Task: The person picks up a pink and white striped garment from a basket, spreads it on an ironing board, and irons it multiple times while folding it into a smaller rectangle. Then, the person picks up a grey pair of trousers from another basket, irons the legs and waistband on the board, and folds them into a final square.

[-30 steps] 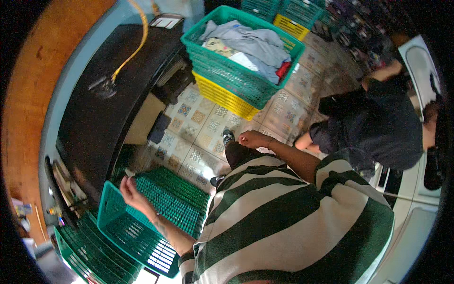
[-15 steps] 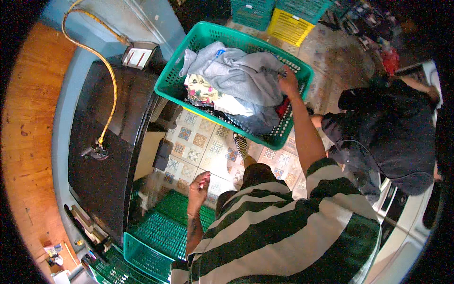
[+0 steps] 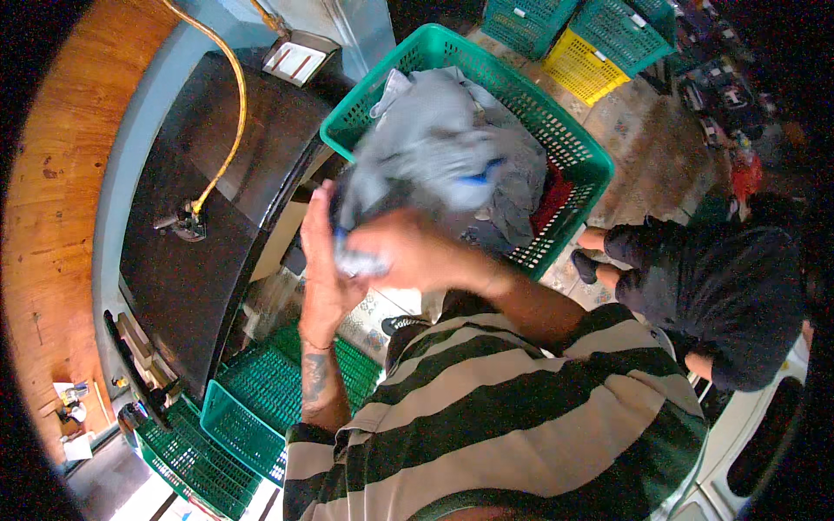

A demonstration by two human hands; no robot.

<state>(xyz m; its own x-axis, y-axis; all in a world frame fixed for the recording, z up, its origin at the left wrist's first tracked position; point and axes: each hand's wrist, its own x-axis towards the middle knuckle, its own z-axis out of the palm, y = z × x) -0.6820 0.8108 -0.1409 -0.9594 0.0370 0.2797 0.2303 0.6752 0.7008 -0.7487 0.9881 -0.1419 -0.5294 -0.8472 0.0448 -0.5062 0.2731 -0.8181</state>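
Note:
My right hand (image 3: 391, 247), blurred, is closed on a grey garment (image 3: 417, 148) that is raised from the green basket (image 3: 589, 200) of clothes and hangs over its near left side. My left hand (image 3: 323, 260) is upright just left of it, against the bunched cloth, with fingers stretched out. A blue patch shows on the blurred fabric, and red cloth (image 3: 552, 200) lies inside the basket's right end.
A black counter (image 3: 165, 286) with a yellow hose (image 3: 233, 139) runs along the left. Green baskets (image 3: 243, 391) lie below it. More teal (image 3: 530, 22) and yellow crates (image 3: 582, 69) stand behind. A person in dark clothes (image 3: 712, 295) bends close on my right.
My right hand has moved from the basket's right side down toward me with grey cloth. My left hand has risen to the cloth. The co-worker has shifted lower in view.

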